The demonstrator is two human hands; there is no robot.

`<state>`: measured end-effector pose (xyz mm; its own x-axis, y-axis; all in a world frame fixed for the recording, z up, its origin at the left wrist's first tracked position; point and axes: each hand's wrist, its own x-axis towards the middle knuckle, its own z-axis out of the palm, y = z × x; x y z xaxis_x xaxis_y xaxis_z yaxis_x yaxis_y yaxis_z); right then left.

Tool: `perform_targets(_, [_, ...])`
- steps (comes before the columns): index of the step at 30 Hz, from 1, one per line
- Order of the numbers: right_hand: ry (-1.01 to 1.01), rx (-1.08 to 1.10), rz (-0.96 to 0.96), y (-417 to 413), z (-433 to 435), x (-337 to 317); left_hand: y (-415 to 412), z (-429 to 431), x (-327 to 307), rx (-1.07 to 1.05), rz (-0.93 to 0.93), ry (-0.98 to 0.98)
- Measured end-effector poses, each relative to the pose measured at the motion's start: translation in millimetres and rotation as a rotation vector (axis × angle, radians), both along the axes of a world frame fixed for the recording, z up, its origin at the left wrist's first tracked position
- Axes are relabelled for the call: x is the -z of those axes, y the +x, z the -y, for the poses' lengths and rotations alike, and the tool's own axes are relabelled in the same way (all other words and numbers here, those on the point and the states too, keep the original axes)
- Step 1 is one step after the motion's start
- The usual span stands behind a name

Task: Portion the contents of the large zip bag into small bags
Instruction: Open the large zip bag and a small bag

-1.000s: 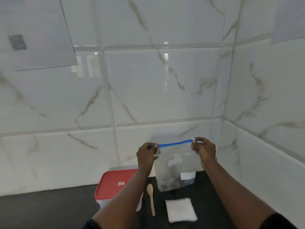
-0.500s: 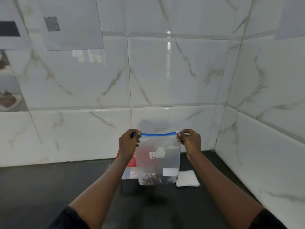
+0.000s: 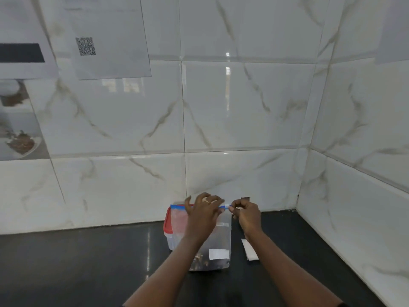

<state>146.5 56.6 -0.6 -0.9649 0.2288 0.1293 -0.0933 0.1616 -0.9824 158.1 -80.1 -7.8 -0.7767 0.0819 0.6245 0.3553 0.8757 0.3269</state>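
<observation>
1. Head view: the large zip bag (image 3: 219, 240) stands upright on the dark counter (image 3: 88, 262), near the tiled wall (image 3: 243, 107), with its base on the surface and its top raised between the two hands.
2. A blue zip strip (image 3: 178, 206) runs along the top edge of the bag. A small heap of dark contents (image 3: 202, 263) lies at the bottom, beside a white label (image 3: 218, 254) on the front face.
3. The right hand (image 3: 246, 216) is at the right end of the strip. Its grip is narrow, with the fingers curled and the fingertips pinched on a white tab (image 3: 226, 206) there.
4. The left hand (image 3: 202, 216) lies across the upper front of the bag with its fingers splayed and loosely bent, the tips close to the strip. The picture is blurred here, so I cannot tell whether this grip pinches the strip or only rests on it.
5. A clear container with a red lid (image 3: 173, 231) stands just behind the bag on its left side, partly hidden by it.
6. A flat stack of small bags (image 3: 250, 251) lies on the counter just right of the large bag, under the right forearm.
7. A paper sheet with a square code (image 3: 110, 41) hangs on the wall, upper left.
</observation>
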Motion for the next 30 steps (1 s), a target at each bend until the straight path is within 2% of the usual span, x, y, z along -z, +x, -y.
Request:
perform_targets(2, [0.041, -0.005, -0.001, 0, -3, -3, -2, -15, -5, 0.027, 0.044, -0.073])
perform_targets(5, [0.1, 0.01, 0.029, -1, -6, -1, -4, -26, -9, -0.006, 0.157, 0.044])
perform_targets(9, [0.19, 0.031, 0.005, -6, 2, -1, -5, -26, -15, -0.063, 0.168, 0.027])
perform_targets(14, [0.269, 0.037, -0.044, -11, 15, 1, -3, -1, -23, -0.146, 0.187, -0.09])
perform_targets(18, [0.276, 0.104, -0.039, -13, 8, 0, 1, 44, -25, -0.252, 0.205, -0.154])
perform_targets(21, [0.263, 0.146, -0.023, -17, 2, 1, 7, 78, -24, -0.348, 0.205, -0.122])
perform_targets(27, [0.075, 0.052, -0.021, -12, 14, -10, 15, 96, -28, -0.44, 0.141, 0.032])
perform_targets(30, [0.067, -0.006, 0.007, -9, 14, -7, 18, 97, -24, -0.409, 0.177, 0.061])
